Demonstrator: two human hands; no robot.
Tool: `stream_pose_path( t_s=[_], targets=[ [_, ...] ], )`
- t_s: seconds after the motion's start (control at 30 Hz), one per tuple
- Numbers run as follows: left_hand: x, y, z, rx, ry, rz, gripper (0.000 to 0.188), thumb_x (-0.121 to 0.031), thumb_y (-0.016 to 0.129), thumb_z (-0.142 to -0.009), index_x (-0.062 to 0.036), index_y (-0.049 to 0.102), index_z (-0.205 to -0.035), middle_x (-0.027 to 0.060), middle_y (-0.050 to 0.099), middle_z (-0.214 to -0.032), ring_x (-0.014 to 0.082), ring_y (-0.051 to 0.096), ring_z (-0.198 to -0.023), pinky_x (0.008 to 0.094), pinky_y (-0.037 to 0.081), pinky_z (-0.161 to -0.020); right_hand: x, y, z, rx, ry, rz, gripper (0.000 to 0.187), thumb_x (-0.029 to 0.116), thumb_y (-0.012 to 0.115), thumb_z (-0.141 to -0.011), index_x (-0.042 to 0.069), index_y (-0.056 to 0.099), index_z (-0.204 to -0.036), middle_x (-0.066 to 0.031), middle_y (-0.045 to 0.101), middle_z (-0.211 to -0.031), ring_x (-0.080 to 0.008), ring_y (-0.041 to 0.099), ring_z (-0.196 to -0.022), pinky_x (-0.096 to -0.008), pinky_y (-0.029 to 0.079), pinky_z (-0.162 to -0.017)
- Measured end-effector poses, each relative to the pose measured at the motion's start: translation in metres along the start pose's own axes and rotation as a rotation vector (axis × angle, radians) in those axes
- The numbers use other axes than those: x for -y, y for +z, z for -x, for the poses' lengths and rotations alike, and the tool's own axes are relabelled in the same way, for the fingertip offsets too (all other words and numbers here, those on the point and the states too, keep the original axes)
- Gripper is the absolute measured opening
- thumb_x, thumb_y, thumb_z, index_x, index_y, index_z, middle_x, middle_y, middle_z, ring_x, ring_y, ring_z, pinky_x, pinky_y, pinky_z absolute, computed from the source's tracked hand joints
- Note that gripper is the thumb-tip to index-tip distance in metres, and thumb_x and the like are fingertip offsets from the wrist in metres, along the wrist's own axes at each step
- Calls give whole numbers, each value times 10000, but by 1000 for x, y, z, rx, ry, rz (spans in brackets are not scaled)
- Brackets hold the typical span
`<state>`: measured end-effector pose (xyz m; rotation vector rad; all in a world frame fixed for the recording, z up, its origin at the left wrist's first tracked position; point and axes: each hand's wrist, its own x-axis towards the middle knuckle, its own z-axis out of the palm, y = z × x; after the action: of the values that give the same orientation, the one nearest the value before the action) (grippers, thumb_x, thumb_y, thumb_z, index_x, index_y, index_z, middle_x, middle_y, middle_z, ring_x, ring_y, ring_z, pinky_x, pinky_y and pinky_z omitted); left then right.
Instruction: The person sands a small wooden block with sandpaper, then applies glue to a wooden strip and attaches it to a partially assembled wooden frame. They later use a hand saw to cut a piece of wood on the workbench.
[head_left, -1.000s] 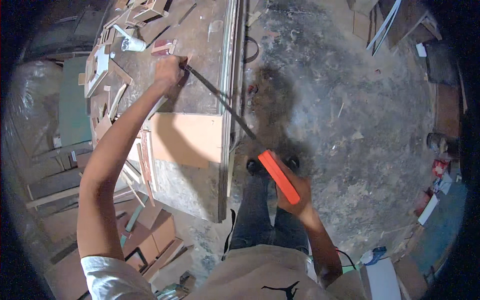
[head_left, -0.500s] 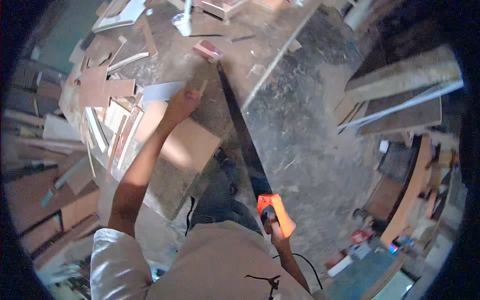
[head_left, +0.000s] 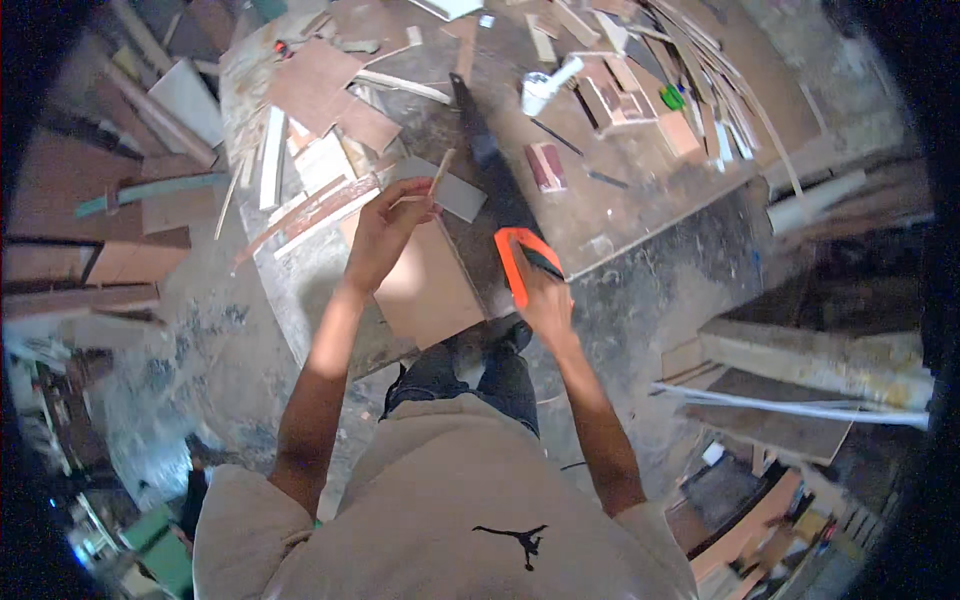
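My right hand point(head_left: 547, 305) is closed round the orange handle of a handsaw point(head_left: 490, 155). The saw's long dark blade points away from me over the workbench point(head_left: 390, 340). Between the fingertips of my left hand point(head_left: 385, 235) is a short, thin wooden stick point(head_left: 442, 172), pinched and tilted upward. Below that hand, a light brown board point(head_left: 435, 290) lies near the bench's front edge. A pale grey flat piece point(head_left: 458, 193) lies just beyond my left fingers. To the right of the blade sits a dark red and pale block point(head_left: 546, 167).
Offcuts and strips point(head_left: 320, 160) crowd the bench's left side. At the back right are a white cup point(head_left: 537, 92), an open wooden box frame point(head_left: 615, 95) and a bundle of long strips point(head_left: 715, 90). Boards with a white strip point(head_left: 800, 400) stand off to the right.
The saw has swung forward and left over the bench with my right hand, which was low by my side. My left hand still pinches the stick. The view has turned toward the bench.
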<state>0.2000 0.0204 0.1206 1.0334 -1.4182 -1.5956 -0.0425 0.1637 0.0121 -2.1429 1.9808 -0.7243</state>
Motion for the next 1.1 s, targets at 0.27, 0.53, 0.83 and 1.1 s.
stream_pose_path(
  t_s=[0.27, 0.53, 0.83, 1.1],
  targets=[
    [-61, 66, 16, -380, 337, -556, 195, -50, 571, -926, 9, 672, -1082, 166, 649, -1039, 266, 653, -846, 336, 514, -781, -6, -96, -120, 58, -308, -272, 777, 278, 692, -860, 113, 313, -1518, -215, 596, -1170, -358, 543, -1113, -477, 442, -926],
    [-77, 168, 4, -494, 522, -736, 191, -36, 612, -896, -10, 696, -1066, 158, 669, -1073, 291, 669, -963, 368, 530, -823, -44, -175, -175, 146, -715, -264, 266, 278, 665, -899, 106, 608, -1094, -82, 651, -873, -293, 673, -780, -443, 523, -680],
    [-81, 196, -7, -684, 541, -691, 187, 1, 697, -841, -26, 747, -1019, 117, 744, -959, 222, 712, -863, 305, 546, -768, -52, -175, -181, -20, -779, -463, 138, 136, 686, -887, 48, 600, -950, -124, 617, -767, -312, 661, -678, -414, 506, -573],
    [-53, 183, -20, -785, 202, -12, 176, -49, 659, -917, 24, 704, -1070, 120, 731, -1009, 151, 684, -873, 270, 540, -776, -16, -147, -155, 174, -93, -959, 145, 130, 562, -988, -2, 621, -985, -85, 633, -668, -183, 652, -585, -307, 513, -551]
  ],
)
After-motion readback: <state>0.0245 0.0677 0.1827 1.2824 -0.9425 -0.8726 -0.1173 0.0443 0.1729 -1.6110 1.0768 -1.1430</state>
